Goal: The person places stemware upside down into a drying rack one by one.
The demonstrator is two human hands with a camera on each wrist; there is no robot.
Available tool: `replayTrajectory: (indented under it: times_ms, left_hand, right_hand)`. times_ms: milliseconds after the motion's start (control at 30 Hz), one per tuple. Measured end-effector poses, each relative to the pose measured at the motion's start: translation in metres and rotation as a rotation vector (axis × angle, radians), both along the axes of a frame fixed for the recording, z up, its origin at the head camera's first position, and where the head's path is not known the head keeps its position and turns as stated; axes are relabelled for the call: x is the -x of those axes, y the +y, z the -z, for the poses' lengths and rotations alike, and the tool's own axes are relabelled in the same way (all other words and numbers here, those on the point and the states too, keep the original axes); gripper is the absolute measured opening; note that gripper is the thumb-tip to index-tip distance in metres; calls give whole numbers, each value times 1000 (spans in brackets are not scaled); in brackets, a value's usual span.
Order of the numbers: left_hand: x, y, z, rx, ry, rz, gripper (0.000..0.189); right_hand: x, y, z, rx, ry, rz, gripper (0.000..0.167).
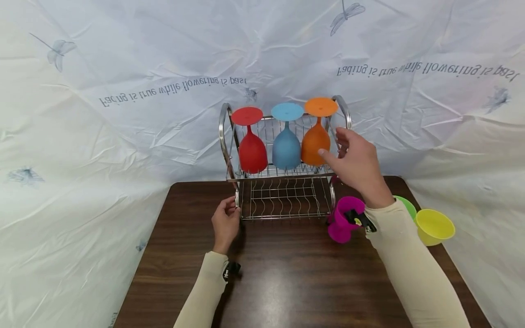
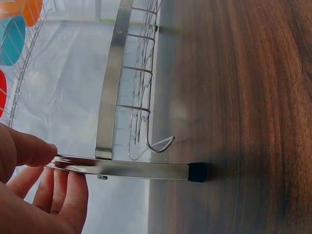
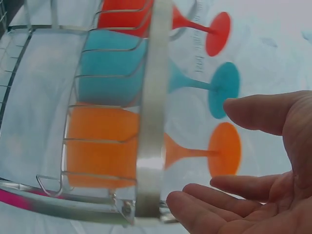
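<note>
A two-tier metal dish rack (image 1: 283,216) stands at the table's back edge. Upside down on its upper tier are a red goblet (image 1: 253,152), a blue goblet (image 1: 286,148) and an orange goblet (image 1: 315,143), feet up. My left hand (image 1: 226,223) grips the rack's left side post, thumb on one side and fingers on the other; the left wrist view shows this metal side frame (image 2: 141,169) closely. Beside the orange goblet is my right hand (image 1: 357,159), thumb and fingers spread apart. In the right wrist view nothing lies between them, and the orange goblet's foot (image 3: 225,150) is just beyond.
Right of the rack, a magenta goblet (image 1: 339,233) stands on the brown wooden table (image 1: 279,278), partly behind my right wrist. Farther right are a yellow cup (image 1: 435,228) and a green one (image 1: 406,206), partly covered by my sleeve. A white printed sheet (image 1: 164,136) hangs behind.
</note>
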State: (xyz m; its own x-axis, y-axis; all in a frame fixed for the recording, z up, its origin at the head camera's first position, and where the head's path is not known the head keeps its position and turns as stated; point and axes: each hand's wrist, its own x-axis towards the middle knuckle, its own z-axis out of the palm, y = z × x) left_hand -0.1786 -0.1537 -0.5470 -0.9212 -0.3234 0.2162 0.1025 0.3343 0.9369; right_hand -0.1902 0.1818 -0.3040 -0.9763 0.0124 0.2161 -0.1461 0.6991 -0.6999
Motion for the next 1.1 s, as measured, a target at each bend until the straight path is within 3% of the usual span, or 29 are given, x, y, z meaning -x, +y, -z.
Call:
replayTrajectory:
  times_ms: [267, 433, 633, 767, 1100]
  left_hand:
    - [-3, -4, 3, 11, -16, 11, 38]
    - [-3, -4, 6, 19, -26, 16, 39]
    - [-2, -2, 5, 19, -15, 24, 39]
    - [-2, -2, 5, 7, -9, 18, 38]
    - [-1, -2, 8, -1, -4, 17, 38]
  right_hand:
    - [-28, 17, 9, 97, 35, 10, 80]
    - [-50, 32, 24, 151, 50, 41, 79]
    - [-78, 46, 49, 205, 60, 136, 75]
    - [-94, 47, 69, 183, 64, 192, 74]
    - [-113, 49, 122, 232, 0, 313, 71]
